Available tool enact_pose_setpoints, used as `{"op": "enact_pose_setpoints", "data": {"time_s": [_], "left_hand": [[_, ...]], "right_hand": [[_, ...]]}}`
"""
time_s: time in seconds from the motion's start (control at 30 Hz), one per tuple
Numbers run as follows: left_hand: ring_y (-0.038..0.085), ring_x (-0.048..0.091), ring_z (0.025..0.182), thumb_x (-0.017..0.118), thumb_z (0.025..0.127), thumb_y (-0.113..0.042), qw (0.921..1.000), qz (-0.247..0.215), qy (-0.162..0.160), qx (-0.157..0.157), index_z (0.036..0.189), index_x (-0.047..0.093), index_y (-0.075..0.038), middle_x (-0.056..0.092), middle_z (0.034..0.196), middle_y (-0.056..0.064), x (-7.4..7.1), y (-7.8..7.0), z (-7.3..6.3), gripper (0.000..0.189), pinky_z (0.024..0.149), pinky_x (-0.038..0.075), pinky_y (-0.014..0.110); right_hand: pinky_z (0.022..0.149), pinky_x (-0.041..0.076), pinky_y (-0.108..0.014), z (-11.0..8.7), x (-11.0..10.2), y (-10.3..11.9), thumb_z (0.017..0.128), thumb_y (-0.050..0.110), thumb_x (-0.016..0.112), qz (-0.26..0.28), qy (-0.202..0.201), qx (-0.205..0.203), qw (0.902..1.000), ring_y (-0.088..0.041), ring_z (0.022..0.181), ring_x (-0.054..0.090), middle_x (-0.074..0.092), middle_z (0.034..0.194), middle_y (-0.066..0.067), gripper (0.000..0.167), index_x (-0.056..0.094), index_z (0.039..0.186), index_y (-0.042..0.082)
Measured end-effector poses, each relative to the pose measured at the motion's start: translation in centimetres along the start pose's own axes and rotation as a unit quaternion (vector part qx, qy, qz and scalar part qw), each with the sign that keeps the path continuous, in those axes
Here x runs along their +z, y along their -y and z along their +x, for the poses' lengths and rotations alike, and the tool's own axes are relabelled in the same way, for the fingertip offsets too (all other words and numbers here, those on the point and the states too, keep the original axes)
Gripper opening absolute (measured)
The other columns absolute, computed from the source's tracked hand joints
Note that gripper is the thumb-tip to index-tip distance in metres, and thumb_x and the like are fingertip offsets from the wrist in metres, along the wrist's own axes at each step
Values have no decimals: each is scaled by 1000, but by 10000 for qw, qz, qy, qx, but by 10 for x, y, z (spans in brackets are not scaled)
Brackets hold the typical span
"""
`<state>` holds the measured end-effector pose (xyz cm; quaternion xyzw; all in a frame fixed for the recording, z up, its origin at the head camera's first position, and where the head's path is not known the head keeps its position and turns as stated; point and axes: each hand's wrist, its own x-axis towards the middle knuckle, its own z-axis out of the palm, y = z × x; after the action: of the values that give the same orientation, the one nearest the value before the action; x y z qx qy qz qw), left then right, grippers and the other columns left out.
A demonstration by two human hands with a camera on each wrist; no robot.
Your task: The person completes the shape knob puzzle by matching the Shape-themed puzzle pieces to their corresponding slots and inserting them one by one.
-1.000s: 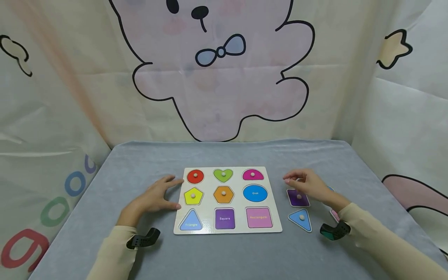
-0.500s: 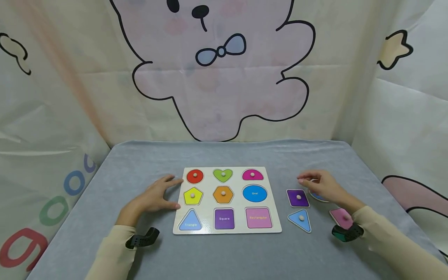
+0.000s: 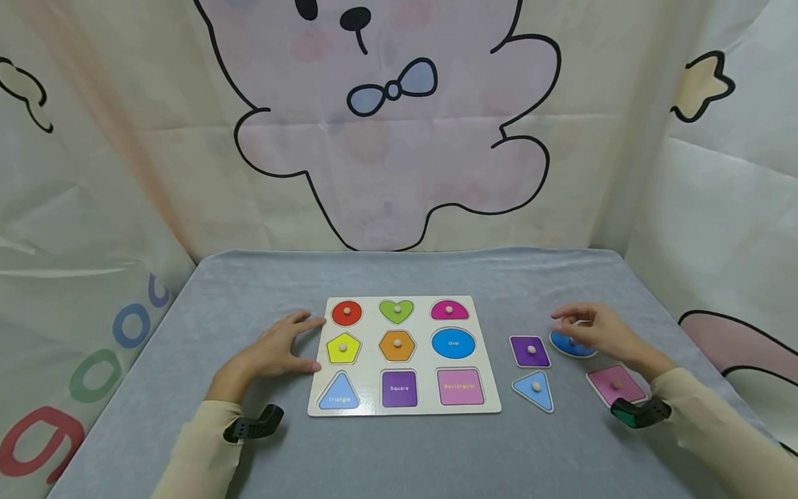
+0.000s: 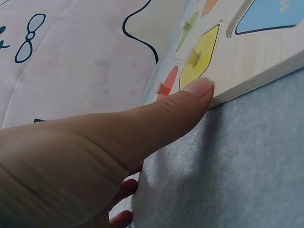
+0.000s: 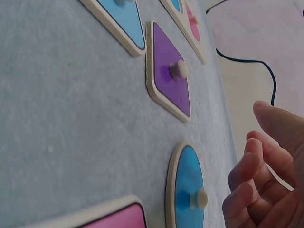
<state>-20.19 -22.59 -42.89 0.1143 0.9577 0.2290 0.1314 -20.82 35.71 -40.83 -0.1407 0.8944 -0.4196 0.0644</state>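
A white shape puzzle board (image 3: 368, 388) lies mid-table with knobbed red, green, magenta, yellow and orange pieces in its upper slots. Its oval, triangle, square and rectangle slots show printed names. My left hand (image 3: 274, 353) rests at the board's left edge, thumb on the rim in the left wrist view. Over the blue oval piece (image 3: 570, 345) hovers my right hand (image 3: 595, 331), fingers loosely bent, nothing between them; the right wrist view shows its fingers apart from the oval's wooden knob (image 5: 202, 198).
Right of the board lie a purple square piece (image 3: 522, 357), a blue triangle piece (image 3: 541, 398) and a pink rectangle piece (image 3: 607, 378). A grey-blue cloth (image 3: 399, 457) covers the table. A printed curtain (image 3: 187, 173) hangs behind it.
My right hand has moved right, from above the purple square to above the blue oval, uncovering the square, the oval and the pink rectangle. The left hand has stayed at the board.
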Motion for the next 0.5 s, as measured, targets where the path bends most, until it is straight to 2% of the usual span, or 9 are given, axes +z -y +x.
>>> {"op": "enact_pose_setpoints", "data": {"time_s": [0.27, 0.5], "left_hand": [[49, 27, 148, 87, 75, -45, 10000, 16, 44, -53, 153, 46, -23, 31, 163, 22, 0, 1, 2, 91, 112, 27, 77], [49, 26, 149, 87, 75, -45, 10000, 8, 40, -58, 153, 46, -23, 29, 164, 22, 0, 2, 3, 91, 112, 27, 77]], "right_hand": [[52, 51, -27, -2, -9, -8, 97, 12, 66, -201, 69, 78, 9997, -18, 60, 58, 67, 83, 2, 34, 63, 123, -10], [58, 55, -26, -3, -18, -17, 98, 19, 66, -337, 171, 408, 9985, -15, 67, 59, 67, 88, 0, 38, 63, 127, -6]]}}
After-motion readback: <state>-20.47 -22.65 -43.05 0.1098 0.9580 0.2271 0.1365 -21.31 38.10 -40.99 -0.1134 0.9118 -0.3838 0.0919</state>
